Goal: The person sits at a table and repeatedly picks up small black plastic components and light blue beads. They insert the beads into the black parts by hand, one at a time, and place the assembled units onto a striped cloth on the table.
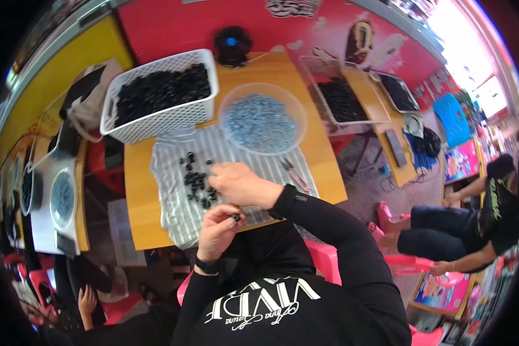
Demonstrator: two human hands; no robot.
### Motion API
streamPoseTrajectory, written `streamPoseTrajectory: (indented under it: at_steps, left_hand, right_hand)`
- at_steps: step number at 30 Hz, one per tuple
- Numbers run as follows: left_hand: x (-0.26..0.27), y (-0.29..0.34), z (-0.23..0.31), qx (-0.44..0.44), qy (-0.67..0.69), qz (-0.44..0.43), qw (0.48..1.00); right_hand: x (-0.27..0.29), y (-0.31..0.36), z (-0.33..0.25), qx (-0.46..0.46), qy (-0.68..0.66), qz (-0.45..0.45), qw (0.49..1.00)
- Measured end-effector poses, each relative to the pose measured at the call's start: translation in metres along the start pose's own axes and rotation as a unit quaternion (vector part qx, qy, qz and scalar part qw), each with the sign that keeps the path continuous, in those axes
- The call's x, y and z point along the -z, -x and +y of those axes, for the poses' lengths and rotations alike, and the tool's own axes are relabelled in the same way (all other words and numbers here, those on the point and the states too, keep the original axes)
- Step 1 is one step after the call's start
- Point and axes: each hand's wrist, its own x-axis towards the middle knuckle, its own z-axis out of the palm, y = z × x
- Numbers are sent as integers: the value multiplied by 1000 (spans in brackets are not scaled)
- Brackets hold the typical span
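Observation:
My left hand (213, 236) is near the table's front edge, with a small black ring-like part (236, 217) pinched between thumb and fingertips. Just above it my right hand (243, 183) reaches across from the right, its fingers curled down beside a loose pile of small black parts (195, 180). Whatever its fingertips hold, if anything, is hidden. The pile lies on a grey-and-white striped cloth (170, 164). To the right of my right hand, pink-handled pliers (294, 173) rest on the cloth.
Behind the cloth stand a white basket (161, 126) full of black parts and a clear round basin (302, 120) of small bluish pieces. A dark round fan-like device (232, 46) is at the table's back. Other people sit left and right, near side tables with more containers.

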Motion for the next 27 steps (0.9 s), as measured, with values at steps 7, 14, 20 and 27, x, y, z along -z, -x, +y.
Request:
streamPoseTrajectory:
  at_steps: [7, 14, 20, 27]
  left_hand:
    - [-11, -5, 0, 6, 2, -17, 1000]
    - [-6, -5, -1, -9, -29, -17, 999]
    - [-34, 7, -9, 36, -8, 25, 999]
    - [-37, 16, -7, 58, 2, 16, 998]
  right_hand:
    - [24, 17, -7, -42, -47, 92, 994]
    - [67, 58, -30, -62, -257, 222, 938]
    - [48, 120, -62, -250, -457, 243, 818]
    - [38, 125, -86, -234, -572, 253, 744]
